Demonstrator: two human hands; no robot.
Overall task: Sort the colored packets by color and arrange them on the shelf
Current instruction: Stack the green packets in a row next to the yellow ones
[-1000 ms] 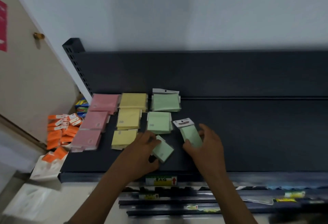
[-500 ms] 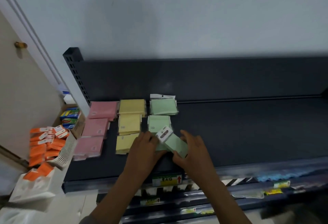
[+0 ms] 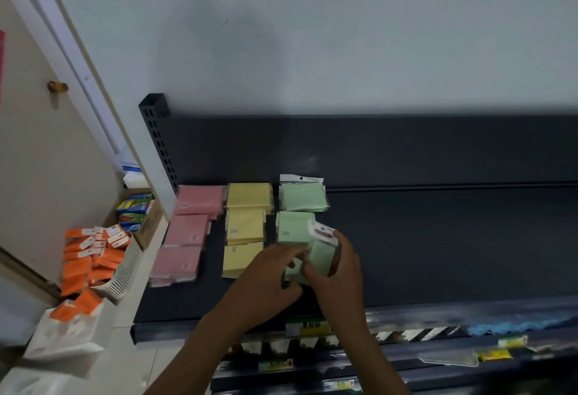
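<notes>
Both hands meet at the front of the green column on the dark shelf. Our right hand curls round a green packet, thumb on its near face and fingers behind its right edge; our left hand reaches in from the left, fingertips touching the green packets beneath, though we cannot tell whether it pinches one or merely steadies them.

The held packet is tilted, not flat. Its long axis runs from the white header card at the far end down toward us, leaning slightly left at the top; the header overlaps the near corner of the middle green stack.

To do this step well, we judge that the packet should be turned until its header points to the back of the shelf, as on the rear green stack, then laid square in the third, front position, level with the front yellow stack and front pink stack. The left hand should hold the lower packets still, since such slick wrappers probably slide.
</notes>
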